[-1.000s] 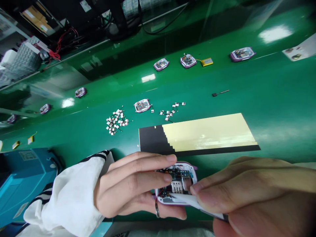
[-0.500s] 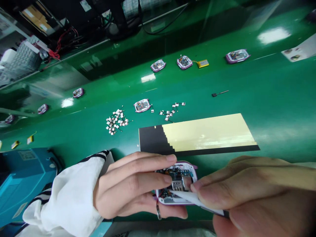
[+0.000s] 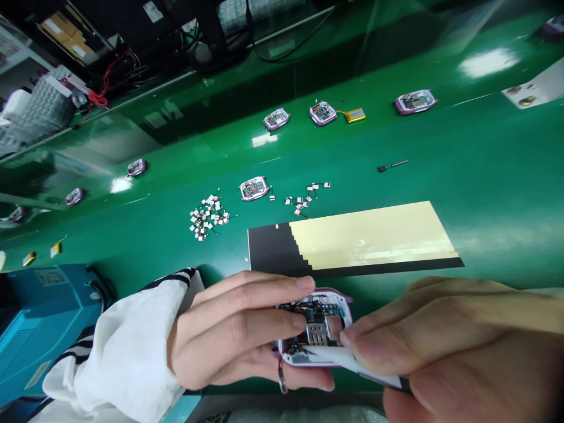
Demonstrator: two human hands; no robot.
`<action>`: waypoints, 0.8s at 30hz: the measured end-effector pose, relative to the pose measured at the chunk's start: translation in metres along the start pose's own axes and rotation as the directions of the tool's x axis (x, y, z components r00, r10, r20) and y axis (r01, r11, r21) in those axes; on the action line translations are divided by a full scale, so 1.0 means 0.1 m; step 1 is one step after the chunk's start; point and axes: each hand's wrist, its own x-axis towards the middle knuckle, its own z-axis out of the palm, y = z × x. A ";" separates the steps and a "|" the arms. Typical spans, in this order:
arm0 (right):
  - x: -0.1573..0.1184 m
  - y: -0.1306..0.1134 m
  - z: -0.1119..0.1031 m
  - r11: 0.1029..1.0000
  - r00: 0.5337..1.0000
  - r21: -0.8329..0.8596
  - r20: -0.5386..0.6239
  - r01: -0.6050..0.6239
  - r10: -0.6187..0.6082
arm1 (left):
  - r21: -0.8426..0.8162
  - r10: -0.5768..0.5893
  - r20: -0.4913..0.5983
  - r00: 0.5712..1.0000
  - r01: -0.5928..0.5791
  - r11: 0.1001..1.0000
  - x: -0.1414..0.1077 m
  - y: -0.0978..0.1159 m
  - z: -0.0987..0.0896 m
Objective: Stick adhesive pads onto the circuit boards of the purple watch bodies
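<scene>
Two hands on one purple-rimmed device shell (image 3: 346, 314), held just off the near edge of the green bench (image 3: 484, 176), beside the near side of a black-and-cream sheet (image 3: 374, 235). Can't tell if it touches the bench. Left hand (image 3: 229, 329) sits palm-down, out of a white sleeve (image 3: 127, 335); left fingers (image 3: 259, 291) lie across the bare circuit board (image 3: 312, 308), with one finger under the shell, so it looks clamped steady. Right hand (image 3: 445, 335) sits at the right edge of view, fingers (image 3: 379, 335) narrow, pinching a white strip (image 3: 339, 357), its tip over the shell's lower rim. Grip looks set for fine control. Farther up the bench: loose small wired parts (image 3: 209, 214), more shells (image 3: 254, 189).
</scene>
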 end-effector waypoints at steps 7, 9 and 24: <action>0.00 -0.01 0.13 0.999 0.995 -0.024 -0.098 0.025 -0.028 | -0.008 0.000 0.020 1.000 0.001 1.000 -0.01 -0.01 0.00; -0.02 0.05 0.10 0.996 0.993 -0.078 -0.105 0.054 -0.062 | -0.012 0.007 0.001 1.000 -0.007 1.000 0.00 -0.01 0.00; -0.16 0.29 -0.07 0.981 0.971 0.030 0.141 0.190 -0.193 | 0.034 -0.007 -0.056 0.998 0.009 0.999 0.02 0.02 0.02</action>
